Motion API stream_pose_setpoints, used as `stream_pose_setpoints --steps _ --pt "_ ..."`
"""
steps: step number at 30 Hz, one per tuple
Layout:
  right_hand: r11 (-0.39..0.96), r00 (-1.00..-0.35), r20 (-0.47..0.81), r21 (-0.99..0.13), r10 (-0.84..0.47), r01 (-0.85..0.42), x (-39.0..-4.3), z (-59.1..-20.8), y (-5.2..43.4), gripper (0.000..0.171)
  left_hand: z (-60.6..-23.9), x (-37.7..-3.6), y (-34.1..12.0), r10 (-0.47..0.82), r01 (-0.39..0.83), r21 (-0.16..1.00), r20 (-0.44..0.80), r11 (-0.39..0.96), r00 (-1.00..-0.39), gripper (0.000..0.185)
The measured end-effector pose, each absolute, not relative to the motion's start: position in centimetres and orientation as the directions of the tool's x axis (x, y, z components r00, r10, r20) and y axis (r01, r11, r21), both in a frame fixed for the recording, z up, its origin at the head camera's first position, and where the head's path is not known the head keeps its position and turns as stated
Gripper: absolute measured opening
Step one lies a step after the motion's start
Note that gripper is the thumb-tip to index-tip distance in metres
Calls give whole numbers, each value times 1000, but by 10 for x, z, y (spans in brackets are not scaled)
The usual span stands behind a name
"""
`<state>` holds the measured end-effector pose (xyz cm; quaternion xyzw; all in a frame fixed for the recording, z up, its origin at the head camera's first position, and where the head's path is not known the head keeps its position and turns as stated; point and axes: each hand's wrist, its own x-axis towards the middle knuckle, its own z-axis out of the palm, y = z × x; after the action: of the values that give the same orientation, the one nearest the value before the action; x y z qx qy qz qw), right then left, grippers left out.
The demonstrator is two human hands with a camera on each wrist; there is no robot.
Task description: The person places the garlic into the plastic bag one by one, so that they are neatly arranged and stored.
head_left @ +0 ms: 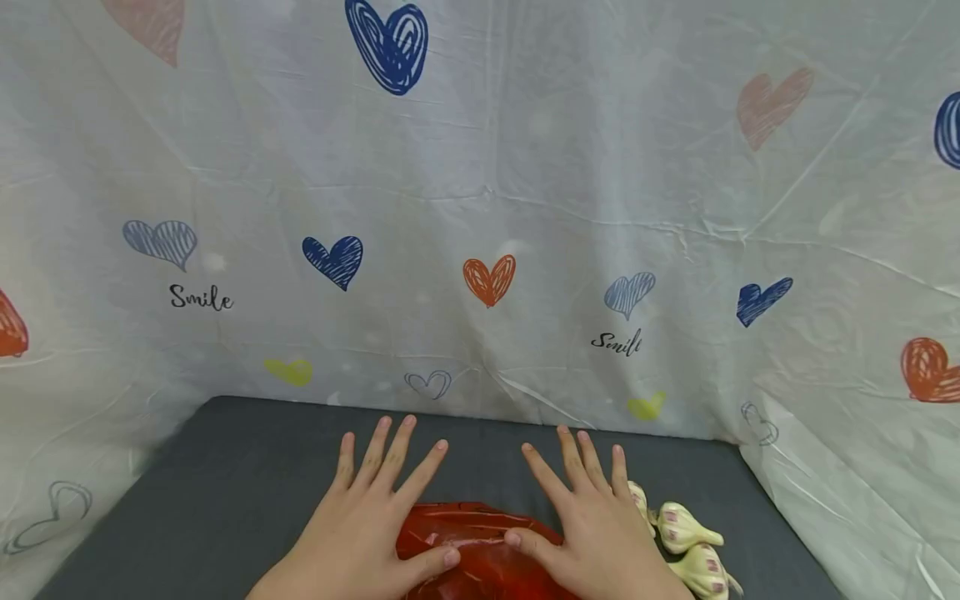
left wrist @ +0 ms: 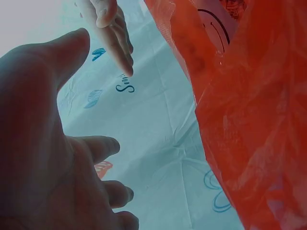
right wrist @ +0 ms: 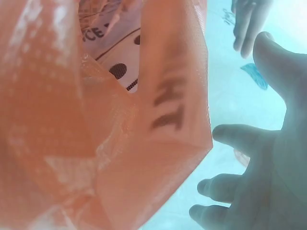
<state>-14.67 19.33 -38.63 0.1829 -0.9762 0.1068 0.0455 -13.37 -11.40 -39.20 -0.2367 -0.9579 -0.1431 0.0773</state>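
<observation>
A red plastic bag [head_left: 480, 554] lay crumpled on the dark grey counter [head_left: 247, 467], at the near edge between the person's two hands. Its film was thin, glossy and creased; in the wrist views it showed translucent orange-red, with dark printed letters and dots on a white patch visible through it.

The left hand [head_left: 367, 525] lay flat, palm down, just left of the bag. Its fingers were straight and spread, pointing away toward the heart-printed sheet [head_left: 487, 208], and its thumb reached right to rest on the bag's near left part. The grip was fully open and closed on nothing; it only touched the plastic.

The right hand [head_left: 592, 529] mirrored it on the bag's right side, fingers straight and fanned, thumb stretched left onto the top of the bag. Its grip was likewise wide open, pressing or resting rather than holding.

Just right of that hand, a few pale garlic bulbs [head_left: 693, 546] lay together on the counter, the nearest touching or almost touching the little finger's side.
</observation>
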Motion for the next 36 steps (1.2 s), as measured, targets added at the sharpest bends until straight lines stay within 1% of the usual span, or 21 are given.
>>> stream_pose_setpoints --steps 4,6,12,18,22,26,28,30,33,35,36 --pt "911 -930 122 -195 -345 -364 -148 -386 194 94 -393 -135 -119 426 469 261 205 844 -881 107" --pt "911 -931 122 -197 -344 -362 -148 -386 194 94 -392 -136 -123 423 461 291 186 838 -887 106" --pt "911 -933 123 -205 -338 -357 -148 -387 194 93 -389 -140 -138 436 410 421 37 809 -899 106" --pt "912 -934 113 -205 -338 -355 -148 -385 194 93 -393 -145 -154 451 338 548 -81 766 -889 106" --pt "914 -936 110 -206 -334 -351 -149 -383 195 92 -397 -143 -161 466 310 598 -123 739 -876 105" --pt "918 -938 127 -201 -321 -341 -149 -380 197 92 -407 -142 -170 500 305 646 -137 699 -855 103" --pt "921 -940 141 -201 -310 -334 -148 -378 200 93 -415 -142 -176 525 295 692 -143 659 -839 100" --pt "924 -943 153 -207 -295 -322 -147 -374 205 94 -426 -142 -183 565 243 785 -160 570 -809 96" --pt "923 -946 179 -233 -270 -308 -145 -367 216 94 -444 -144 -191 643 150 902 -166 406 -747 93" --pt "924 -947 197 -240 -255 -299 -144 -362 225 93 -455 -144 -194 675 94 942 -160 323 -720 93" --pt "924 -946 205 -240 -250 -297 -144 -360 229 93 -459 -144 -196 682 105 945 -142 308 -717 94"
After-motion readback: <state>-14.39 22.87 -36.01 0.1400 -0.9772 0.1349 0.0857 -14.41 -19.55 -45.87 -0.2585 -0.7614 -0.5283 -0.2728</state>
